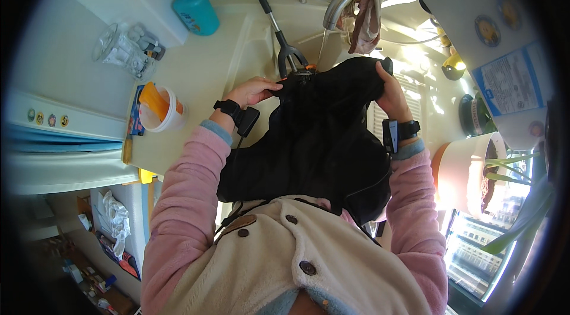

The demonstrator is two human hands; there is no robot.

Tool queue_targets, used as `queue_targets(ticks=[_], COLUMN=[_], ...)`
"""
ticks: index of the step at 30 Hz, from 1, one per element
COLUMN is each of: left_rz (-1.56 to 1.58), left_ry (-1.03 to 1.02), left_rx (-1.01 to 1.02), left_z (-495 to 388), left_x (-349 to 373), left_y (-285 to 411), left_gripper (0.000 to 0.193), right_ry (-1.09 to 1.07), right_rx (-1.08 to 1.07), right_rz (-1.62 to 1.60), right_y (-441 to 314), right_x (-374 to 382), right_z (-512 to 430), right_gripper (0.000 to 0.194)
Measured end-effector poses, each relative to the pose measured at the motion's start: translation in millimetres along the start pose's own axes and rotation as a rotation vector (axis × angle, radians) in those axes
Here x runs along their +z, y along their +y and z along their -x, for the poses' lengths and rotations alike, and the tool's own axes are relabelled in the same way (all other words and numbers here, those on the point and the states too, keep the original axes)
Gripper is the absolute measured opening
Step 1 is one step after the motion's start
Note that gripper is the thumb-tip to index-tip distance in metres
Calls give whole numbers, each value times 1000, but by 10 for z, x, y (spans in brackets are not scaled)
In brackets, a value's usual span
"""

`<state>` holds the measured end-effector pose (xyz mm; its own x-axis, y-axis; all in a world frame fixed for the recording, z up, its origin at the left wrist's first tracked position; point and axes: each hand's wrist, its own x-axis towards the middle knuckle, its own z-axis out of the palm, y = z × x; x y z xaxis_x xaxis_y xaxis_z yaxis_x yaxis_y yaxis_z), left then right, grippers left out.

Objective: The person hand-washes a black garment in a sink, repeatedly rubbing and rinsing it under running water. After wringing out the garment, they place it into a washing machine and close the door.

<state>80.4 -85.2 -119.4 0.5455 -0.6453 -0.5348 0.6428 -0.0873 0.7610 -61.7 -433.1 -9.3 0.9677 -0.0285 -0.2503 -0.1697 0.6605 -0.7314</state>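
Observation:
A large black cloth (325, 123), perhaps a garment, is stretched over the sink between my two hands. My left hand (254, 91) pinches its upper left edge between thumb and fingers. At the upper right corner, my right hand (392, 92) grips the cloth with the thumb on top. A thin stream of water (322, 45) runs from the metal faucet (345, 1) toward the cloth's far edge. The cloth hides most of the basin, and its near part hangs against my front.
A patterned cloth (368, 21) drapes over the faucet. Behind my left hand leans a black-handled tool (287, 48). A blue pump bottle (196, 10), a glass jar (127, 54) and a white tub (162, 110) stand at left. At right is a potted plant (467, 172).

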Motion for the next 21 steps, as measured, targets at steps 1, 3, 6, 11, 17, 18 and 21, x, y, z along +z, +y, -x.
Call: queue_targets(ticks=[1,3,6,11,17,18,21], left_rz=[69,194,527,528,320,202,-41], left_ry=[-78,-162,-151,-107,10,46,125], left_rx=[31,66,135,30,-29,55,208], left_z=[14,50,88,92,14,-76,-395], left_x=[5,35,128,393,711,778,986], left_y=[19,38,19,-170,-358,-309,-58], left_gripper=[34,32,34,36,40,41,47], right_ry=[-1,1,14,-42,41,74,85], right_rx=[-4,-12,-13,21,-68,-104,-128], right_rz=[-4,-16,-34,-55,-97,-103,-126], right_y=[0,3,19,64,26,11,-27], right_x=[-5,-12,3,79,71,61,27], right_z=[1,5,18,19,94,124,229], right_gripper=[34,33,32,31,34,35,35])
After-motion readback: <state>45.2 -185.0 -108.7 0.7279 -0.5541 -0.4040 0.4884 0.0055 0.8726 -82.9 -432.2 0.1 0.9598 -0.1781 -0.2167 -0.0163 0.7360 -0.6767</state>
